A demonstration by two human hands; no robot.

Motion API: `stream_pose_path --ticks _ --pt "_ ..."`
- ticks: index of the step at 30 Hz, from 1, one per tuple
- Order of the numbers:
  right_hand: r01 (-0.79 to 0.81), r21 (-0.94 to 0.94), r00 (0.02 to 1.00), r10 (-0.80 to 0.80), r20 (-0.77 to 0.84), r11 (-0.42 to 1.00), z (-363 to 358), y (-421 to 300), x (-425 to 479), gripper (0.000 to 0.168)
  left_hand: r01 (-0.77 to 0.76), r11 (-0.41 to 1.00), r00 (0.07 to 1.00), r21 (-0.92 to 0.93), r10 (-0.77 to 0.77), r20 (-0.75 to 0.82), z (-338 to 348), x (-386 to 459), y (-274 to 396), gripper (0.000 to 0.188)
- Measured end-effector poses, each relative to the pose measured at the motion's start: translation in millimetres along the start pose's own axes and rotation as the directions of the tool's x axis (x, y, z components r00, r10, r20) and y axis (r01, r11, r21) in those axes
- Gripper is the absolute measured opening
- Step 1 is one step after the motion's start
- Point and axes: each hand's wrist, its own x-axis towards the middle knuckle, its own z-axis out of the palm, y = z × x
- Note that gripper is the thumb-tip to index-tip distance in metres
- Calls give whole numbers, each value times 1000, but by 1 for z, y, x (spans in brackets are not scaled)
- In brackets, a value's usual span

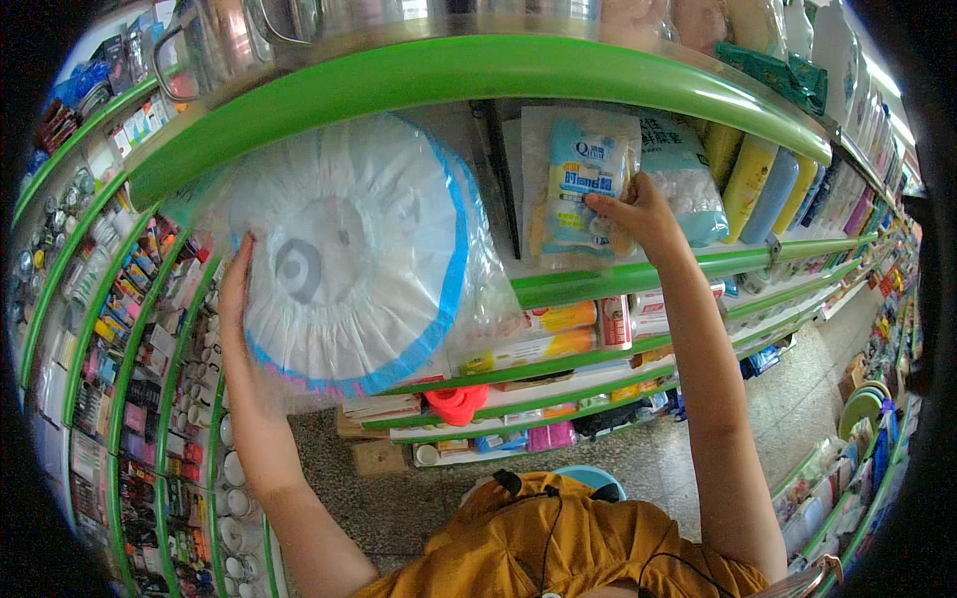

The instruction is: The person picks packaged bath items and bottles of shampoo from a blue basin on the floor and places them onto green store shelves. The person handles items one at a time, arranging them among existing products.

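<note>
My left hand (pixel 241 340) holds the left edge of a clear plastic bag. Inside the bag is a round, pleated white cover (pixel 396 247) with a blue rim and a grey ring design near its middle. My right hand (pixel 647 217) grips the right side of a small clear packet (pixel 557 161), its thumb across the front. A blue and yellow label with writing covers much of that packet. Behind my right hand, a larger pale teal package (pixel 673 161) stands on the shelf. The fingers behind both packages are mostly hidden.
A green shelf edge (pixel 478 71) curves above both hands, with metal pots over it. Yellow and blue bottles (pixel 766 187) stand at right. Lower shelves hold boxed rolls (pixel 538 351) and a red item (pixel 456 404). More stocked shelves (pixel 112 336) rise at left.
</note>
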Motion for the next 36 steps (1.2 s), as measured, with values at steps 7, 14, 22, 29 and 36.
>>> stream_pose_path --ticks 7,14,22,29,36 --pt "79 23 997 -79 -19 997 5 4 1 52 -395 841 918 369 344 198 33 64 11 59" --pt "88 -139 996 -90 -4 986 10 -13 -4 51 -435 645 894 628 391 218 75 65 69 59" --pt "131 -49 990 -133 -45 990 11 -11 -4 48 -282 878 955 387 217 203 104 70 73 58" --pt "209 121 976 -200 -84 970 4 6 8 46 -264 906 936 330 158 315 127 84 70 57" --pt "166 67 982 -159 -103 984 3 7 13 44 -567 680 822 464 505 263 143 101 65 50"
